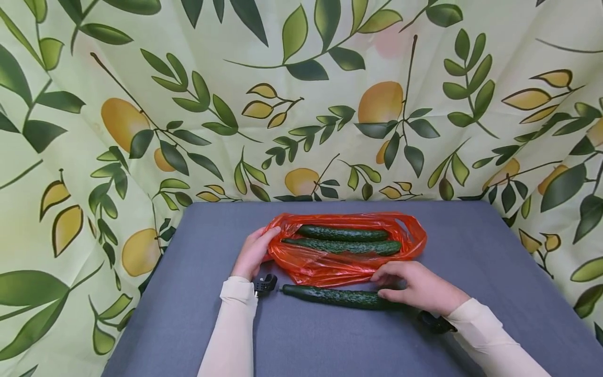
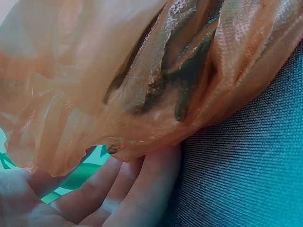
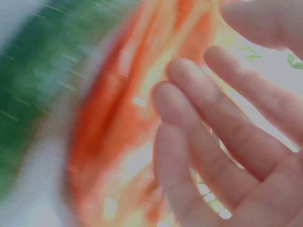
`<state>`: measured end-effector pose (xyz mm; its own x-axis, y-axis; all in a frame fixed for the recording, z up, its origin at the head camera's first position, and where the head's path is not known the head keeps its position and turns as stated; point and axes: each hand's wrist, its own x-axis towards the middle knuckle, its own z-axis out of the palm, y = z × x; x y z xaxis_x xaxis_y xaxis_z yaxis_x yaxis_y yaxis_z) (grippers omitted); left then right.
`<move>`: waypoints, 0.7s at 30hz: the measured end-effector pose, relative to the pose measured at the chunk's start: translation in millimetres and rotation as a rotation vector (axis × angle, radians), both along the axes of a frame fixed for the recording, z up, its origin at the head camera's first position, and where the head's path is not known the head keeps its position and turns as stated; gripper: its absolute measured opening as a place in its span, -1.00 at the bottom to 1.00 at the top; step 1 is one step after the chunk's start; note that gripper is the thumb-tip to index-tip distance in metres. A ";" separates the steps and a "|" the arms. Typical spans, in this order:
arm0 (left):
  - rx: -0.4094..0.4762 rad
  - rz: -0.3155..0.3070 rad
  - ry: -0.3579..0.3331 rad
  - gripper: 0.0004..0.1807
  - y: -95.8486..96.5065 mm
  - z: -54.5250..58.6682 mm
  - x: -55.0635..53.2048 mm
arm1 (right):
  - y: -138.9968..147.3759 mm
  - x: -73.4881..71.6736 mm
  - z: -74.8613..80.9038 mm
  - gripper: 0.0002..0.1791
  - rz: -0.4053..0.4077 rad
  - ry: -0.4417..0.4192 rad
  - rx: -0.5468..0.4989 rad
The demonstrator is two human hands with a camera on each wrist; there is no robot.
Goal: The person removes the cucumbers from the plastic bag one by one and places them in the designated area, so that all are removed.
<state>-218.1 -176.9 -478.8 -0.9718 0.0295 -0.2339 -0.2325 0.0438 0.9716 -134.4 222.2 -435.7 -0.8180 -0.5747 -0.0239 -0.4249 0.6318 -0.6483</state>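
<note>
A red plastic bag [image 1: 325, 264] lies on its side with its mouth spread, and two dark green cucumbers [image 1: 348, 246] show inside it. My left hand [image 1: 253, 252] grips the bag's left end; in the left wrist view, fingers [image 2: 158, 184] lie under the thin plastic. A third cucumber [image 1: 330, 295] rests on the table in front of the bag. Over that cucumber's right end is my right hand [image 1: 419, 285], its fingers apart and slightly bent. The right wrist view shows nothing between those fingers [image 3: 227, 118], with the blurred bag behind them.
The things lie on a table covered in grey-blue cloth [image 1: 301, 340]. A curtain printed with leaves and fruit [image 1: 301, 131] stands behind and at both sides. Dark wrist devices sit by both cuffs.
</note>
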 end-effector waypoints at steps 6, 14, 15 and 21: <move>0.010 0.006 -0.005 -0.39 -1.2 -1.9 -0.5 | -3.1 -31.9 27.7 -0.80 -0.092 0.126 -0.043; 0.038 0.027 -0.015 -0.50 0.8 -5.1 -0.2 | -3.9 -70.0 22.6 -0.70 -0.138 0.054 0.015; 0.037 0.029 -0.014 -0.50 1.2 -4.5 0.0 | -3.5 -72.1 20.4 -0.67 -0.135 0.036 0.031; -0.004 0.035 0.008 -0.48 1.6 -1.6 -0.2 | -2.9 -78.1 10.1 -0.55 -0.115 -0.019 0.075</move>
<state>-218.4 -175.3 -480.3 -0.9740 -0.0057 -0.2263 -0.2264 0.0397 0.9732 -212.4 219.3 -425.6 -0.8774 -0.4732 -0.0797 -0.3348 0.7226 -0.6047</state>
